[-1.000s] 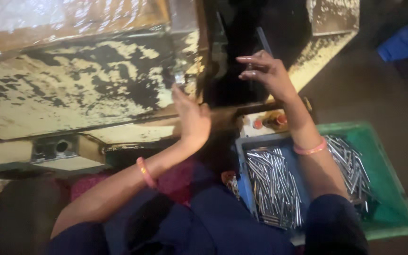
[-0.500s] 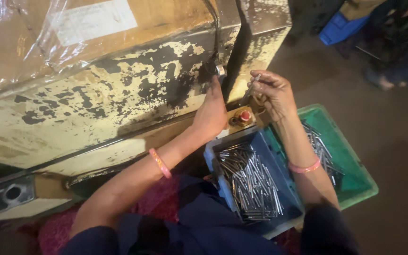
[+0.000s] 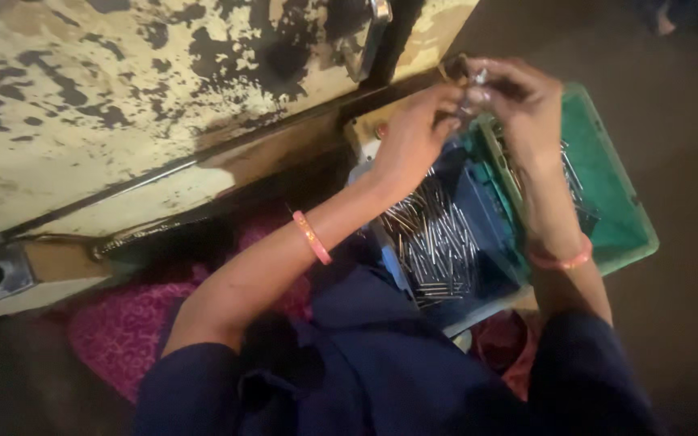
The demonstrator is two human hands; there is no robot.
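Observation:
My left hand (image 3: 414, 133) and my right hand (image 3: 519, 101) meet above the trays, fingertips together on a small shiny metal piece (image 3: 472, 90). Below them a blue tray (image 3: 478, 198) holds several thin metal rods (image 3: 430, 238). Beside it on the right stands a green tray (image 3: 616, 194) with more rods along its inner edge. Each wrist carries a pink-orange bangle. How each hand shares the grip on the small piece is blurred.
A big machine body (image 3: 123, 113) with flaking cream paint fills the upper left, with a dark gap and a metal lever (image 3: 369, 36) at its right edge. A red button (image 3: 380, 131) sits on a small box behind the trays. Pink cloth (image 3: 123, 323) covers my lap.
Both hands have come away from the machine's gap and moved together over the trays. The camera has tilted and closed in, so the trays appear larger.

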